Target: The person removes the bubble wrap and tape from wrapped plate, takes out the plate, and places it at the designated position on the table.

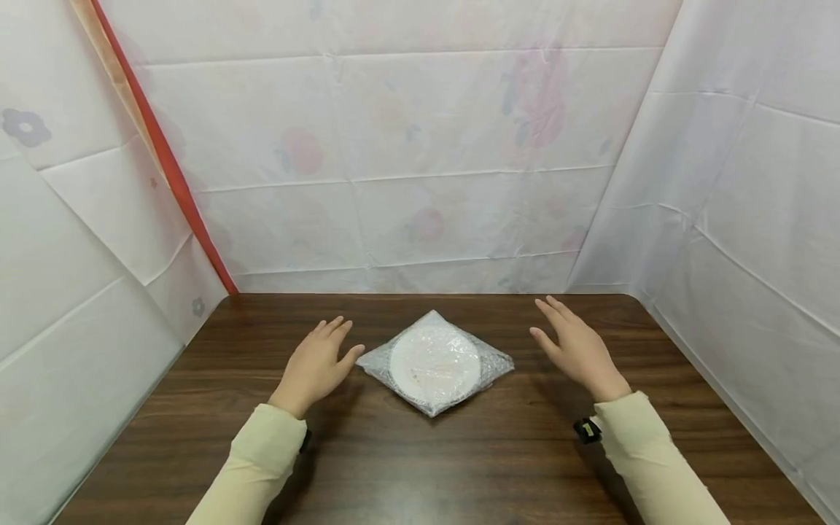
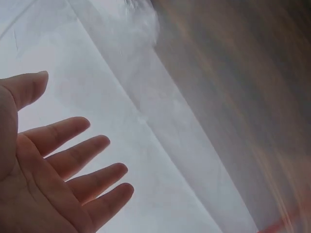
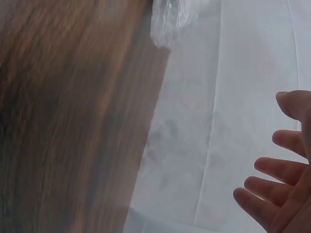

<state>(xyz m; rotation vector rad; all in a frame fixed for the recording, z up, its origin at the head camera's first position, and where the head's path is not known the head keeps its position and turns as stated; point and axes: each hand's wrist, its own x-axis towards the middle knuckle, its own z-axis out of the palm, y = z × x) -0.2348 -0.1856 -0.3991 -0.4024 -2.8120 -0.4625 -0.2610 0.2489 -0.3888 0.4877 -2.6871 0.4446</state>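
Note:
A round white item (image 1: 435, 362), apparently a plate, lies wrapped in clear bubble wrap (image 1: 496, 362) in the middle of the table. The wrap's corners stick out around it. To its left hovers my left hand (image 1: 315, 368), thumb toward the package and fingers spread; no contact is plain. My right hand (image 1: 580, 352) is held apart from it on the other side, fingers extended and holding nothing. Each wrist view shows its palm and loosely straight fingers, the left hand (image 2: 63, 160) and the right hand (image 3: 282, 170), with an edge of the bubble wrap (image 3: 172, 22) at the top.
The dark wood-grain table (image 1: 407, 467) reaches back to a white patterned cloth (image 1: 420, 146). More cloth hangs along the left and right sides. A red strip (image 1: 164, 146) runs down the back left corner. A small black device (image 1: 587, 430) sits at my right wrist.

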